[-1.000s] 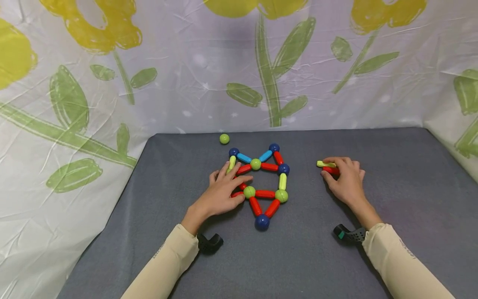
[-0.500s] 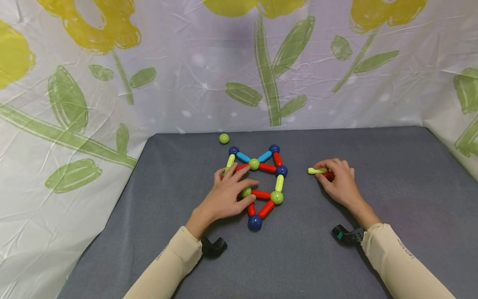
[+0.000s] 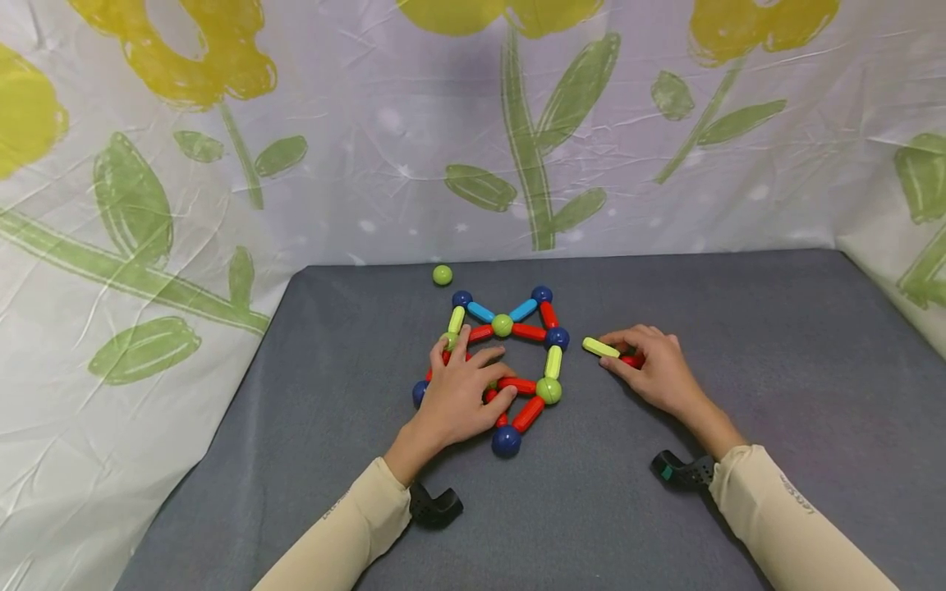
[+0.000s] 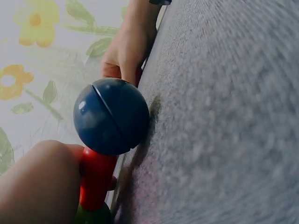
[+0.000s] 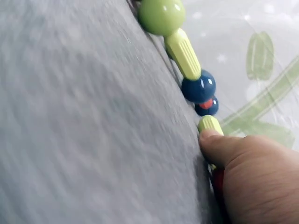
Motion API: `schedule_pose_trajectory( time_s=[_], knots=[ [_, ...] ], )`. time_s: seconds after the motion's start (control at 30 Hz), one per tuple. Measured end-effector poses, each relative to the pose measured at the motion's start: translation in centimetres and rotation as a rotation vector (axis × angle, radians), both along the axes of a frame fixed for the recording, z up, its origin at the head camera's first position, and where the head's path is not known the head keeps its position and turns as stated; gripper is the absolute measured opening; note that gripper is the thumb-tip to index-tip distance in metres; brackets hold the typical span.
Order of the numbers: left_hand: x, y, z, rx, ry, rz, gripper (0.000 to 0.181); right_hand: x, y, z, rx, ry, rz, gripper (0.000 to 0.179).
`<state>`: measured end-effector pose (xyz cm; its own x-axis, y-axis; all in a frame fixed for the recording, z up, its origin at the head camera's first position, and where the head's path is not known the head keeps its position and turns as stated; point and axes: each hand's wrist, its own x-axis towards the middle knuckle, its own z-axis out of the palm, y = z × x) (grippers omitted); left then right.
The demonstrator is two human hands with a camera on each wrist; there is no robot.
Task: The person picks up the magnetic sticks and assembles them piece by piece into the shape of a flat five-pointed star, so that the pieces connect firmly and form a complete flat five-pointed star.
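A flat figure of magnetic rods and balls lies on the grey table. It has red rods [image 3: 529, 332], light blue rods [image 3: 524, 309], green balls [image 3: 548, 390] and blue balls [image 3: 506, 442]. My left hand [image 3: 458, 402] rests over its lower left side with fingers spread, hiding part of it. In the left wrist view, a blue ball [image 4: 111, 116] on a red rod [image 4: 97, 179] sits beside that hand. Right of the figure, my right hand [image 3: 658, 373] pinches a yellow-green magnetic rod [image 3: 600, 347] between thumb and fingers. A red rod [image 3: 631, 360] shows partly under the same hand.
A loose green ball [image 3: 442, 275] lies near the table's back edge. Behind the table [image 3: 776, 328] hangs a pale cloth [image 3: 332, 164] printed with yellow flowers. Dark wrist straps [image 3: 683, 470] stick out below the sleeves.
My right hand has moved left toward the figure with the yellow-green rod, and the red rod has come along. My left hand has shifted slightly right and nearer; the figure's lower part has moved a little left.
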<state>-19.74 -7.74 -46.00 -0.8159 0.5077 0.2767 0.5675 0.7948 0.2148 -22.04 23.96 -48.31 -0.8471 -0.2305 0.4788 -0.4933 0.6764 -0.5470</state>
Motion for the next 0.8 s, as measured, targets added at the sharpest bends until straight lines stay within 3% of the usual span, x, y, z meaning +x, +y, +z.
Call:
schedule_pose_trajectory(
  time_s=[0.17, 0.53, 0.8],
  knots=[
    [0.0, 0.1, 0.0, 0.01, 0.017, -0.006, 0.028, 0.3, -0.7, 0.0, 0.0, 0.018, 0.036, 0.026],
    [0.3, 0.3, -0.1, 0.001, 0.005, -0.017, 0.03, 0.6, -1.6, 0.0, -0.06, 0.006, 0.022, 0.024],
    [0.0, 0.1, 0.0, 0.002, -0.017, 0.009, 0.03, 0.8, -1.5, 0.4, -0.009, -0.068, 0.014, 0.038]
  ],
)
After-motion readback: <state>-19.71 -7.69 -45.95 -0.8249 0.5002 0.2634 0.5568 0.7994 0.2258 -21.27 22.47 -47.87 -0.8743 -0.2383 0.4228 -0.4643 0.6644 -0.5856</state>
